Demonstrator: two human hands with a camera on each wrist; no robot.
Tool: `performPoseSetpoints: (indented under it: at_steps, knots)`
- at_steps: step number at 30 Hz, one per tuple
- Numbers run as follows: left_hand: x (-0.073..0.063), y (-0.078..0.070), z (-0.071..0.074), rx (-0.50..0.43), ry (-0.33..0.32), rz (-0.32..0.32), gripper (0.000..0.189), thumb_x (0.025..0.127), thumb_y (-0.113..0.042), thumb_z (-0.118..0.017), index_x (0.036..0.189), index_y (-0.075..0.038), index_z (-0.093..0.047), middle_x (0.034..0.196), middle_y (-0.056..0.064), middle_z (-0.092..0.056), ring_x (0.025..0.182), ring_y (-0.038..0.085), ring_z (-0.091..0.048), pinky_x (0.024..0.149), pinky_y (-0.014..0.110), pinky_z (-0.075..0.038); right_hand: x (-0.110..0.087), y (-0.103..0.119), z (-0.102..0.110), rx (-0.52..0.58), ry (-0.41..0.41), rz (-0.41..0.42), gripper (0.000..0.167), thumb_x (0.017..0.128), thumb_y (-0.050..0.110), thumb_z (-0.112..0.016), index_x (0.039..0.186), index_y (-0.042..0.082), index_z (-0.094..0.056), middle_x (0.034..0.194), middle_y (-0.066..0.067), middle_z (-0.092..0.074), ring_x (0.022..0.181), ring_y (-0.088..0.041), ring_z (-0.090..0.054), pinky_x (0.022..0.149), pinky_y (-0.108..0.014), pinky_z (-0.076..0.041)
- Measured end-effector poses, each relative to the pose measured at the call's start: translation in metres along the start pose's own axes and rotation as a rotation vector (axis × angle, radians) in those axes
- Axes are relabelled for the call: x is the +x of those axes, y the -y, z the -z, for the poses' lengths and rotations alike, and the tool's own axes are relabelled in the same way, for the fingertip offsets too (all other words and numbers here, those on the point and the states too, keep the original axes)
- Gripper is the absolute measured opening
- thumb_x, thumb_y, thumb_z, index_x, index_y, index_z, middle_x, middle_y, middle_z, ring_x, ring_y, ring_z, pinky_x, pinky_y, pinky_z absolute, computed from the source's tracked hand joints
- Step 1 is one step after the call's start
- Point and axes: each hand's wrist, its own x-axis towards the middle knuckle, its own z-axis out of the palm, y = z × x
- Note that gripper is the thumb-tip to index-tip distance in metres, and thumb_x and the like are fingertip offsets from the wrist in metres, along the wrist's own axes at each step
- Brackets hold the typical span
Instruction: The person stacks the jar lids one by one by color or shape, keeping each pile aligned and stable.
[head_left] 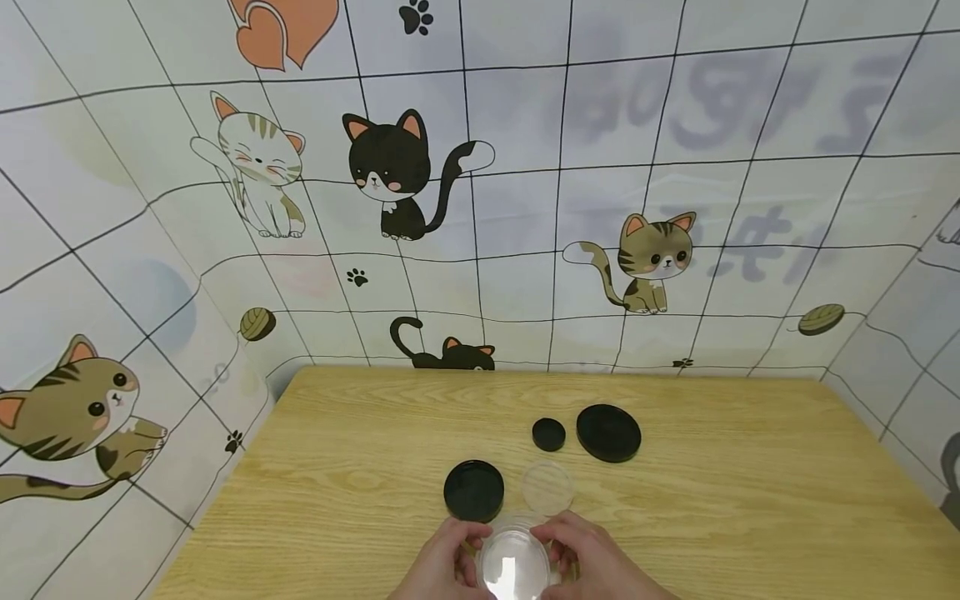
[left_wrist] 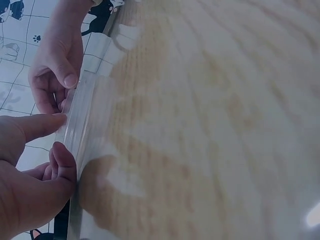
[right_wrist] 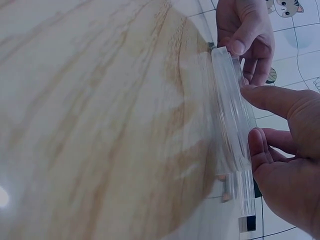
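A clear round dish (head_left: 515,565) with a ridged rim lies near the front of the table, between the two hands. My left hand (head_left: 448,562) grips its left side, thumb toward the near edge and forefinger at the far rim. On the opposite side my right hand (head_left: 596,562) holds the rim in much the same way, fingers curled. Seen edge-on in the right wrist view, the clear dish (right_wrist: 231,110) shows a thick, layered wall low over the wood. In the left wrist view, fingertips of both hands meet its edge.
Just beyond the dish lies a thin clear disc (head_left: 547,487). A black round lid (head_left: 474,492) is to its left. Farther back sit a small black disc (head_left: 549,434) and a larger black disc (head_left: 609,432). Cat-printed cloth walls (head_left: 517,200) enclose the wooden table (head_left: 337,467).
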Motion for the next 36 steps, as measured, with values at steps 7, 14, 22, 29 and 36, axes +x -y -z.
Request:
performPoseSetpoints:
  at_steps: [7, 14, 22, 29, 36]
  knots:
    - [-0.0006, -0.0013, -0.0007, 0.003, -0.004, 0.013, 0.060, 0.075, 0.009, -0.085, 0.128, 0.004, -0.059, 0.107, 0.007, -0.047, 0.072, 0.011, -0.059, 0.062, 0.017, -0.047, 0.0003, -0.0004, 0.0003, -0.010, 0.001, 0.022, 0.051, 0.079, 0.010, -0.089, 0.124, 0.001, -0.066, 0.104, -0.003, -0.054, 0.083, -0.009, -0.052, 0.071, -0.022, -0.048]
    - [0.0005, -0.0008, -0.0005, 0.011, -0.012, 0.026, 0.060, 0.076, 0.009, -0.084, 0.129, 0.002, -0.059, 0.108, 0.007, -0.047, 0.073, 0.012, -0.057, 0.061, 0.017, -0.046, 0.0001, -0.0024, 0.0012, -0.038, -0.009, 0.094, 0.052, 0.080, 0.011, -0.089, 0.125, -0.001, -0.066, 0.104, -0.001, -0.055, 0.082, -0.005, -0.052, 0.070, -0.022, -0.049]
    - [0.0003, 0.0015, 0.0001, 0.027, 0.001, -0.021, 0.059, 0.076, 0.006, -0.086, 0.129, 0.006, -0.059, 0.106, 0.007, -0.047, 0.071, 0.007, -0.057, 0.061, 0.016, -0.047, 0.0006, -0.0036, 0.0009, -0.040, -0.008, 0.104, 0.052, 0.080, 0.010, -0.088, 0.125, -0.002, -0.066, 0.104, 0.000, -0.055, 0.082, -0.004, -0.052, 0.070, -0.021, -0.050]
    - [0.0002, 0.0028, 0.0001, 0.022, -0.001, -0.019, 0.059, 0.076, 0.005, -0.086, 0.128, 0.005, -0.059, 0.106, 0.007, -0.048, 0.071, 0.007, -0.057, 0.061, 0.017, -0.047, -0.0001, -0.0039, 0.0002, -0.033, 0.001, 0.095, 0.051, 0.079, 0.005, -0.088, 0.125, -0.003, -0.065, 0.103, -0.001, -0.054, 0.082, -0.005, -0.051, 0.069, -0.022, -0.049]
    - [0.0001, 0.0027, -0.0001, 0.036, -0.003, -0.014, 0.059, 0.076, 0.005, -0.086, 0.128, 0.005, -0.059, 0.105, 0.007, -0.047, 0.071, 0.008, -0.057, 0.061, 0.017, -0.046, -0.0002, -0.0054, 0.0001, -0.042, -0.006, 0.116, 0.052, 0.079, 0.008, -0.089, 0.124, -0.003, -0.065, 0.104, 0.001, -0.055, 0.081, -0.004, -0.051, 0.068, -0.022, -0.050]
